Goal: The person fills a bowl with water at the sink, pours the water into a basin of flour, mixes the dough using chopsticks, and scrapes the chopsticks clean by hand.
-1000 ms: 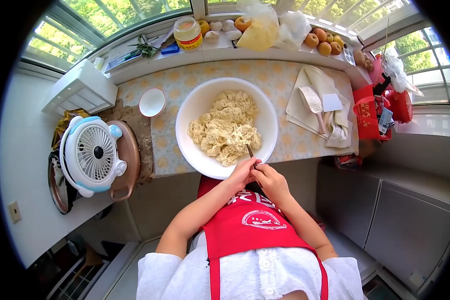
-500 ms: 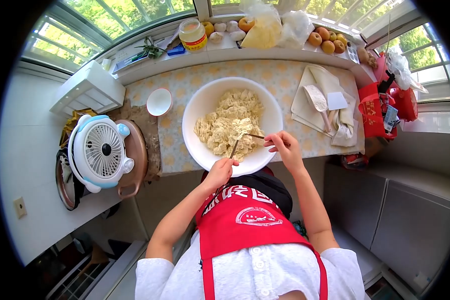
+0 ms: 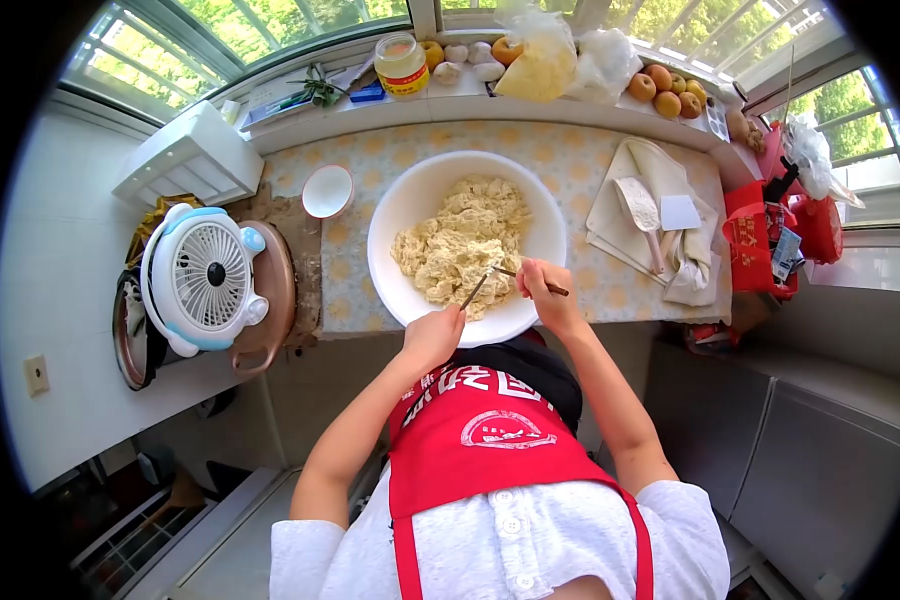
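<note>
A large white bowl point(image 3: 382, 262) holds shaggy, lumpy dough point(image 3: 485, 212). My left hand point(image 3: 435, 335) is at the bowl's near rim, closed on a chopstick point(image 3: 476, 289) that slants up over the dough. From the right, my right hand point(image 3: 548, 290) grips a second chopstick point(image 3: 557, 290), its dark end sticking out past the fingers. The two tips come together above the near part of the dough, with a little pale dough at them.
Left of the bowl stand a small red-rimmed bowl point(image 3: 328, 192) and a white-and-blue fan point(image 3: 210, 275). On the right, a scoop of flour point(image 3: 638, 205) and a white scraper point(image 3: 680, 212) lie on folded cloth point(image 3: 610, 225). Fruit point(image 3: 667, 104) and a jar point(image 3: 401, 66) line the windowsill.
My right hand has moved left and turned, bringing its chopstick's tip up to the other one. The dough clump seen at the tips before is smaller now. The view has shifted slightly.
</note>
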### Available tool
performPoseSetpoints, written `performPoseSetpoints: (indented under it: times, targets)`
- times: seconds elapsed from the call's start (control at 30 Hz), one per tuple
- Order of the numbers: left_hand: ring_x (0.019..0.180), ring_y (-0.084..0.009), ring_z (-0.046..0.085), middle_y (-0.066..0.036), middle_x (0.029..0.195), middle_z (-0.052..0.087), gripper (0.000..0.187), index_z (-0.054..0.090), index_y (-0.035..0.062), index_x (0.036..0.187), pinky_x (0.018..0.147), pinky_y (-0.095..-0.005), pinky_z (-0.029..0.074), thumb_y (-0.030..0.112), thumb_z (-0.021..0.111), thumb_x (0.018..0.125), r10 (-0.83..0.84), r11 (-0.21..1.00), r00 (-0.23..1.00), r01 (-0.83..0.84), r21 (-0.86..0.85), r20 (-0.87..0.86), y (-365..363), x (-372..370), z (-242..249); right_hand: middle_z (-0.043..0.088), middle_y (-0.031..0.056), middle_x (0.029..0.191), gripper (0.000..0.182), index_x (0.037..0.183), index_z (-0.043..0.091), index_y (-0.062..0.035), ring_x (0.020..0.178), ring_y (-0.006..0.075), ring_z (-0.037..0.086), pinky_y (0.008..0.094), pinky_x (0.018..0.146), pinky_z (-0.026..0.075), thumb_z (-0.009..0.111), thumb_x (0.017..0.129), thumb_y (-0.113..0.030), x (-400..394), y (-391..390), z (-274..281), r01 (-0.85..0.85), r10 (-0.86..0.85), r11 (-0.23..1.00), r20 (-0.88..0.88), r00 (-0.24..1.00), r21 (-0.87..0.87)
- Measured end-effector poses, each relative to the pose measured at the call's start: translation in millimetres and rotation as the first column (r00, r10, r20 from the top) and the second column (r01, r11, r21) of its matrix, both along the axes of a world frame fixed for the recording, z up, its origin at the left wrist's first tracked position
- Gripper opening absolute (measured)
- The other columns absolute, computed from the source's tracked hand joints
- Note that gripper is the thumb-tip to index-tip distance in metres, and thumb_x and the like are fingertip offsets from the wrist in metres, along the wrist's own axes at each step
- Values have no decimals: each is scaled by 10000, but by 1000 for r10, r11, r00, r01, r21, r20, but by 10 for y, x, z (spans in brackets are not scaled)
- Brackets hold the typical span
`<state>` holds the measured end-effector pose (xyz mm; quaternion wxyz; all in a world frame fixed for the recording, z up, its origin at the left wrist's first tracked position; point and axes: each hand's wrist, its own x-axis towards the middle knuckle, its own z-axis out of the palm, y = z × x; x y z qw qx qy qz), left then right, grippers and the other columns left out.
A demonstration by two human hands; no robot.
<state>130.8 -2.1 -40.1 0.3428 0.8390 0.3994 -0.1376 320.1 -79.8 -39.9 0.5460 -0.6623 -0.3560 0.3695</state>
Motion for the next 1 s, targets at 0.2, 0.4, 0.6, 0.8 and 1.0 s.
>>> performPoseSetpoints:
  times: [0.2,0.4,0.6,0.8,1.0]
  targets:
    - [690,-345,582,-176,696,598,292,536,44,897,620,-447,437,294,386,905,-26,997,998,22,75,50,43,-131,-347,493,46,565,385,615,508,0,513,112,449,263,486,359,417,928,-205,204,-257,432,-131,119,990,190,975,54]
    - [428,-103,410,-16,502,450,247,508,8,917,425,-238,330,219,379,935,553,654,791,-217,-725,262,11,-70,-49,518,39,601,404,621,512,-10,527,79,426,225,487,342,383,941,-221,68,-355,340,-18,40,971,-90,995,237]
    - [402,-47,322,34,476,381,214,497,20,915,395,-190,264,192,373,944,672,620,668,-273,-736,320,-137,-165,-83,520,61,617,357,622,495,-7,539,127,461,249,511,364,380,922,-162,-203,-358,-206,-23,-2,937,73,997,349]
    - [411,-46,354,27,515,419,222,528,25,924,396,-194,284,193,384,939,617,719,714,-340,-606,332,-238,-217,-120,508,48,596,394,586,450,-16,524,99,428,236,491,349,351,937,-165,128,-150,-302,146,-134,949,-63,989,277]
    - [389,-36,298,37,549,396,289,543,4,967,362,-181,241,218,350,945,774,489,605,-381,-785,189,-168,-139,-31,520,73,630,345,619,494,-4,562,142,469,257,530,372,373,913,-137,-150,-356,-6,-103,83,940,75,994,327]
